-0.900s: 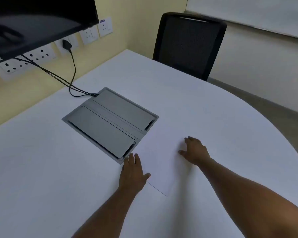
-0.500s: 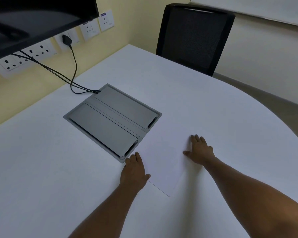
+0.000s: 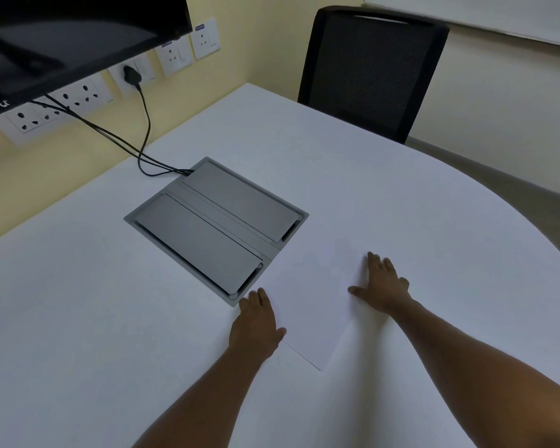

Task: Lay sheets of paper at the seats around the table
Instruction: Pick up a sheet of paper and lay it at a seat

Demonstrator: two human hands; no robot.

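Note:
A white sheet of paper (image 3: 314, 295) lies flat on the white table (image 3: 401, 205), hard to tell from the tabletop except at its near corner. My left hand (image 3: 256, 324) rests palm down on the sheet's left edge, fingers together. On the right edge my right hand (image 3: 382, 286) presses flat with its fingers spread. Neither hand grips the sheet. A black mesh chair (image 3: 369, 69) stands at the table's far side.
A grey flip-lid cable box (image 3: 214, 227) is set into the table just left of the sheet, with black cables (image 3: 136, 147) running to wall sockets (image 3: 78, 95). A dark screen (image 3: 62, 37) hangs at upper left. The table's curved edge runs along the right.
Both hands have slid a little forward on the sheet, and my right hand's fingers have flattened and spread. The view has shifted slightly; the sheet lies in nearly the same place.

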